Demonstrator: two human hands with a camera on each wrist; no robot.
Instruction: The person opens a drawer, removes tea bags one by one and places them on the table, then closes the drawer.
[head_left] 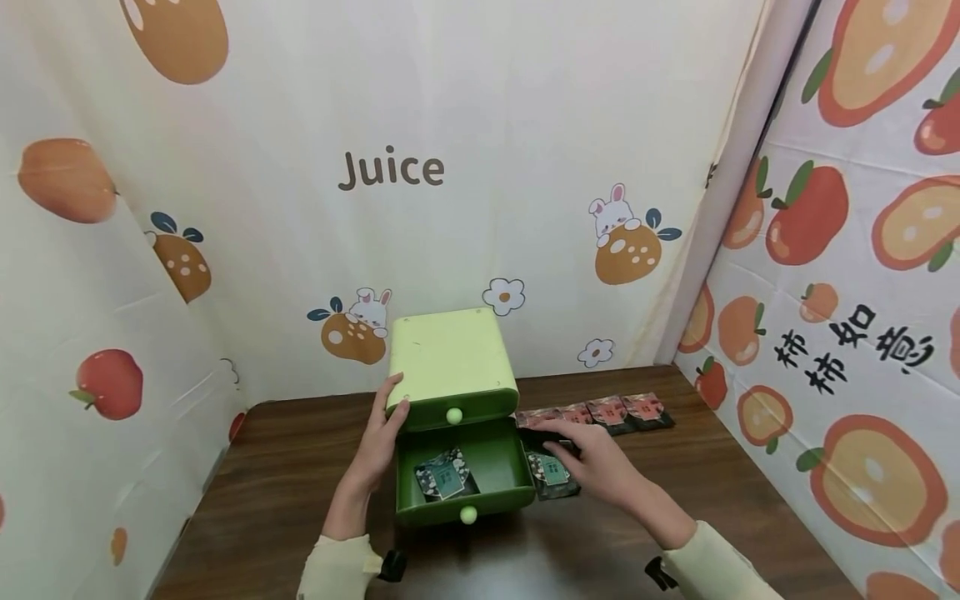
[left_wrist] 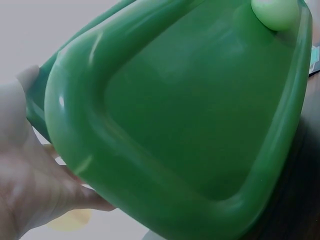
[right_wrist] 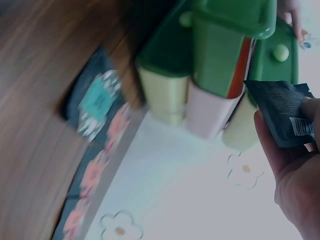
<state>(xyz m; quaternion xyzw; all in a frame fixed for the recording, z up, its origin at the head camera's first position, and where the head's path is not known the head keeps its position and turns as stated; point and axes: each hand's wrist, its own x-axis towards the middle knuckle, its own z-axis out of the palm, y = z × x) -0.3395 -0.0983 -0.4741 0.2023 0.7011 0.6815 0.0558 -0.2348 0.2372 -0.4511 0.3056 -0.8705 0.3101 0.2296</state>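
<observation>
A small drawer cabinet [head_left: 450, 350] with a light yellow-green top and green drawer fronts stands on the table. Its middle drawer [head_left: 498, 458] is pulled out; one teal-labelled sachet [head_left: 442, 477] lies inside. My left hand [head_left: 378, 433] rests against the cabinet's left side, thumb at the front edge. To the right of the open drawer, my right hand [head_left: 592, 458] pinches a dark sachet [right_wrist: 282, 112] between thumb and fingers; its barcoded side shows in the right wrist view. Beneath that hand, another teal-labelled sachet [head_left: 551, 473] lies on the table.
Several red-labelled sachets [head_left: 607, 411] form a row behind the right hand, near the back wall. The dark wooden table [head_left: 300, 467] is bounded by fruit-printed cloth [head_left: 435, 233] at the back and both sides. Round knobs [head_left: 468, 515] stick out from the drawer fronts.
</observation>
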